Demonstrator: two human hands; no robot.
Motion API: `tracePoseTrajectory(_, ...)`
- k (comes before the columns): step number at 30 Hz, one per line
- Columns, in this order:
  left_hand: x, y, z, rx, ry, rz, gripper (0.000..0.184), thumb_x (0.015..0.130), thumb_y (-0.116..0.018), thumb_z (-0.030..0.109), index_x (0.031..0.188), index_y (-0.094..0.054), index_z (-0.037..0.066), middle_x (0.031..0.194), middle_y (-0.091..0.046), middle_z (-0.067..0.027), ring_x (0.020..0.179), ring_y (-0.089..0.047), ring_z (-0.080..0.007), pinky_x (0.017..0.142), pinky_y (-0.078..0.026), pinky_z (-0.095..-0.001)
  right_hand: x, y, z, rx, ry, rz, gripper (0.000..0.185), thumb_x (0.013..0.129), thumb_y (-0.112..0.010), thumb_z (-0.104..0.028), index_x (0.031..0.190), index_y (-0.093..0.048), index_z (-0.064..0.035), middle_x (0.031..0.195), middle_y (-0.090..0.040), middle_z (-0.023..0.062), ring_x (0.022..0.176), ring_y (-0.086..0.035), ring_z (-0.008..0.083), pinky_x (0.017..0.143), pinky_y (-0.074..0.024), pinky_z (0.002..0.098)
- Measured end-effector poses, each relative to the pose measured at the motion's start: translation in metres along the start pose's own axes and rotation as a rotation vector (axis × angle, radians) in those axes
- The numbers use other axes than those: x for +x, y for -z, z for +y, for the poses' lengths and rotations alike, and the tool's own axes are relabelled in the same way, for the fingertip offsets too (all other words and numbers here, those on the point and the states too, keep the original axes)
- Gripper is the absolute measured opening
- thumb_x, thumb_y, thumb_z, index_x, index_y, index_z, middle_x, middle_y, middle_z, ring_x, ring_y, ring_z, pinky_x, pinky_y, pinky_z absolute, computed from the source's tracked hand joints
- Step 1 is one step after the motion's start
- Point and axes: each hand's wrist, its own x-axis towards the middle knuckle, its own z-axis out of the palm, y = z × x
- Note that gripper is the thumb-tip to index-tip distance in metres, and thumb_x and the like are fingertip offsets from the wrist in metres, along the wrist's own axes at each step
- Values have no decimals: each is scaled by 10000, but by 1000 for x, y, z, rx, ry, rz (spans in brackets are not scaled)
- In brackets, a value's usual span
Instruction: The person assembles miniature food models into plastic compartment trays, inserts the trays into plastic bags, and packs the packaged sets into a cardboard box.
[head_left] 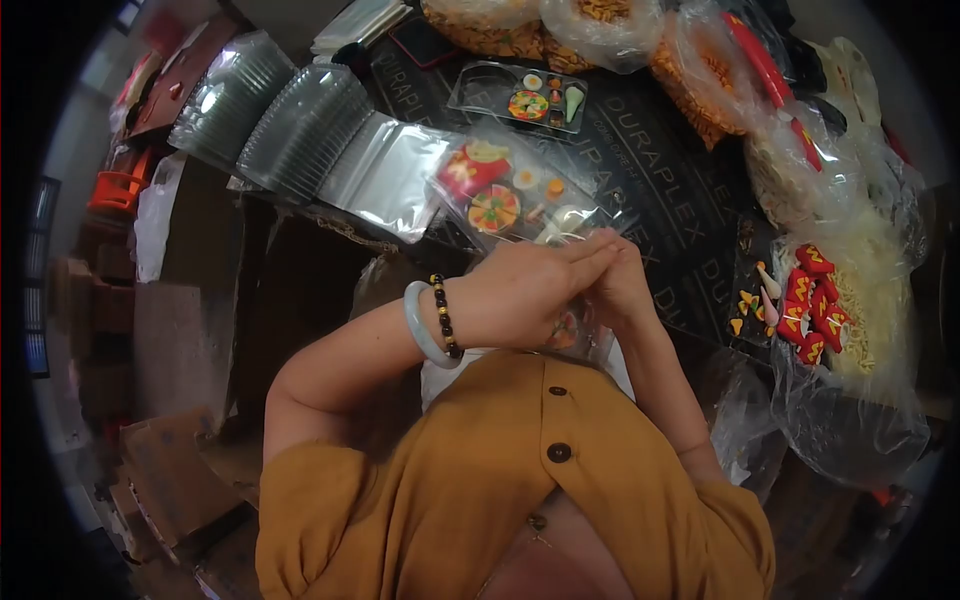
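My left hand, with a pale bangle and a beaded bracelet on its wrist, is closed with its fingers together over my right hand. My right hand is closed too, its fingertips partly hidden. Between them they grip the edge of a clear plastic bag, in which a round toy piece shows below my fingers. Just beyond my hands lies a clear packet of toy food, with a toy pizza, an egg and a red fries box. Whether both are one packet I cannot tell.
An open clear tray of toy food lies farther back. At left are stacked clear trays and flat plastic bags. Red toy fries boxes lie at right, near bags of orange pieces. A phone rests at the back.
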Motion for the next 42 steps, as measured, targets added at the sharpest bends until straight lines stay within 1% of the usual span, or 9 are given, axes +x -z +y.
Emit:
tracePoseTrajectory(6, -1, -4, 4, 38, -68, -4, 674, 666, -604, 30, 1310, -406, 46, 1368, -409, -121, 873, -617, -326, 656, -519, -372, 1, 4, 0, 115, -106, 129, 118, 802, -597, 0, 920, -580, 1, 895, -624, 86, 740, -607, 159, 647, -503, 267)
tracePoseTrajectory(9, -9, 39, 17, 68, -158, -35, 671, 661, -558, -23, 1311, -413, 53, 1278, -495, -140, 829, -618, -335, 632, -513, -360, 4, 9, -8, -553, 561, 471, 73, 789, -597, 5, 861, -582, -5, 896, -622, 91, 774, -611, 166, 740, -492, 282)
tracePoseTrajectory(11, -13, 67, 20, 39, -258, 99, 690, 654, -501, -76, 1324, -412, 61, 1177, -571, -145, 753, -624, -304, 592, -498, -335, -16, -4, -56, -634, 710, -68, 43, 805, -605, -9, 840, -581, -2, 908, -621, 99, 822, -616, 170, 839, -464, 309)
tracePoseTrajectory(15, -24, 111, 16, -478, -56, 439, 627, 729, -576, -69, 1326, -411, 29, 1041, -618, -52, 715, -527, -21, 614, -447, -186, -34, -38, -84, -4, 641, -145, 84, 836, -637, -39, 866, -582, 16, 894, -641, 103, 815, -644, 157, 719, -518, 248)
tracePoseTrajectory(18, -6, 70, -13, -696, 57, 814, 492, 779, -661, 37, 1230, -477, -35, 1014, -619, -63, 708, -552, -57, 654, -459, -188, -29, -46, -81, 101, 497, 10, 80, 835, -634, -33, 876, -585, 15, 872, -638, 103, 807, -646, 170, 710, -526, 249)
tracePoseTrajectory(23, 5, -14, -74, -1518, 353, 720, 220, 864, -612, 129, 1035, -580, -5, 929, -651, -97, 745, -623, -146, 699, -513, -262, 22, -4, -35, 132, 308, 93, 123, 854, -611, -54, 959, -573, 0, 926, -634, 110, 840, -636, 192, 769, -512, 274)
tracePoseTrajectory(28, 19, -20, -74, -1398, 438, 768, 225, 930, -507, 143, 1091, -567, -2, 925, -658, -102, 801, -650, -169, 685, -531, -271, 32, -7, -49, -1165, 1313, 510, 185, 779, -654, -30, 956, -614, -64, 927, -627, 49, 893, -591, 192, 820, -428, 338)
tracePoseTrajectory(38, 19, -24, -83, -894, 271, 744, 255, 931, -469, 69, 1146, -564, -30, 941, -654, -56, 893, -610, -125, 786, -489, -239, 80, -38, -52, -1545, 1382, 51, 132, 767, -629, -62, 897, -609, -82, 881, -623, 43, 892, -602, 193, 898, -384, 387)
tracePoseTrajectory(42, 23, -26, -86, -966, 295, 775, 223, 925, -479, 70, 1089, -582, -42, 937, -660, -91, 887, -621, -145, 801, -488, -258, 84, -24, -57, -520, 652, 10, 114, 915, -511, -114, 917, -567, -15, 823, -620, 76, 826, -624, 190, 782, -493, 317)
